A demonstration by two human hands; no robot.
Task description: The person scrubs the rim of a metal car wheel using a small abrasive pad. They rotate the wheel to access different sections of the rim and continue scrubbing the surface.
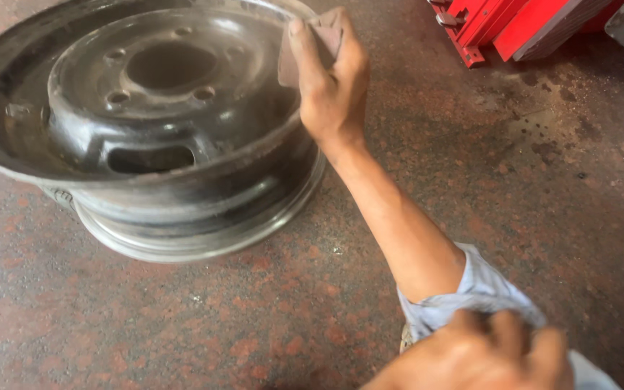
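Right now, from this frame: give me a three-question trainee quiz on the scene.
1. Multiple choice: what does the right hand press against the rim?
A) a wrench
B) sandpaper
C) a brush
2. True or false: the rim stands upright on its edge.
3. Fill in: the red equipment sits at the top ___ of the view.

Key
1. B
2. False: it lies flat on the floor.
3. right
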